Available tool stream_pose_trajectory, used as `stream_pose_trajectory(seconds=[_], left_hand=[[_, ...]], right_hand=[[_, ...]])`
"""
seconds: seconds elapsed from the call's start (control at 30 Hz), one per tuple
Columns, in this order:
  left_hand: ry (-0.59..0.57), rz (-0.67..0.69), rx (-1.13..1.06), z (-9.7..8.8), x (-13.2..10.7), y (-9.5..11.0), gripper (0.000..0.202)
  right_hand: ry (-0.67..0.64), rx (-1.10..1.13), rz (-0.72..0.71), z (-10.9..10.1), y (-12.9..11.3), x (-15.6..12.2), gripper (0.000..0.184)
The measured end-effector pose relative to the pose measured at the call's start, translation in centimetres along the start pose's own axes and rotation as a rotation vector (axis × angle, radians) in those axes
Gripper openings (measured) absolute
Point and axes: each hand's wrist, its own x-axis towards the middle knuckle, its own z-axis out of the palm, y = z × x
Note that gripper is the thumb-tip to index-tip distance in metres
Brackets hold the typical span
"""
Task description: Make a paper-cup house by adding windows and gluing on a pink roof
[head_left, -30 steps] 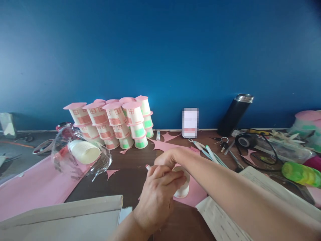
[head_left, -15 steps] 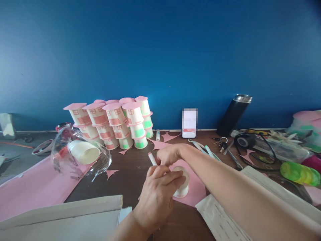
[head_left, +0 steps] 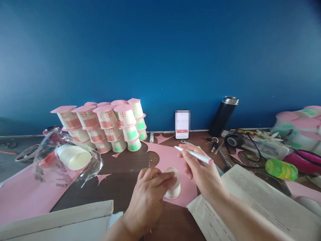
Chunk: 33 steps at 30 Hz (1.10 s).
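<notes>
My left hand [head_left: 147, 197] holds down a white paper cup [head_left: 173, 192], which stands upside down on a sheet of pink paper [head_left: 187, 182]. Its fingers lie across the cup's base and its thumb side is partly hidden. To the right of the cup, my right hand [head_left: 202, 170] is raised and closed around a white marker pen [head_left: 198, 155]. The pen lies slanted, its tip pointing up and left and its reddish end to the right.
Stacked paper cups [head_left: 104, 129] with pink paper roofs stand at the back left. Nested cups [head_left: 75, 157] lie in clear plastic wrap. A phone [head_left: 182, 124] and a black bottle [head_left: 223, 117] lean on the wall. A printed sheet [head_left: 253, 197] and a yellow-green bottle [head_left: 282, 169] are on the right.
My right hand has swung from beyond my left hand to the right of the cup, carrying the marker pen. My left hand stays on the cup. The view has turned slightly right.
</notes>
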Motion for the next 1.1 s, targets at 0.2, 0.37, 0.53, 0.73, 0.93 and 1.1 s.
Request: stream_pose_trajectory(seconds=[0.2, 0.37, 0.53, 0.73, 0.93, 1.1], left_hand=[[-0.019, 0.074, 0.073, 0.5, -0.4, -0.3, 0.050], [-0.025, 0.090, 0.077, 0.6, -0.7, -0.5, 0.054], [0.087, 0.071, 0.061, 0.5, -0.9, -1.0, 0.058], [0.118, 0.069, 0.022, 0.9, -1.0, -1.3, 0.053], [0.210, -0.016, -0.023, 1.1, -1.1, -1.8, 0.064], [0.267, -0.185, -0.031, 1.3, -1.4, -2.3, 0.069]], right_hand=[[0.157, 0.031, -0.155, 0.1, 5.2, -1.8, 0.029], [0.062, -0.082, -0.323, -0.4, 5.5, -2.2, 0.023], [-0.098, -0.187, -0.418, -0.7, 5.4, -3.1, 0.050], [-0.163, -0.273, -0.328, 0.5, 5.8, -3.3, 0.070], [-0.107, -0.261, -0.318, 0.4, 5.6, -3.2, 0.059], [0.171, -0.127, -0.388, -1.5, 4.7, -2.3, 0.049]])
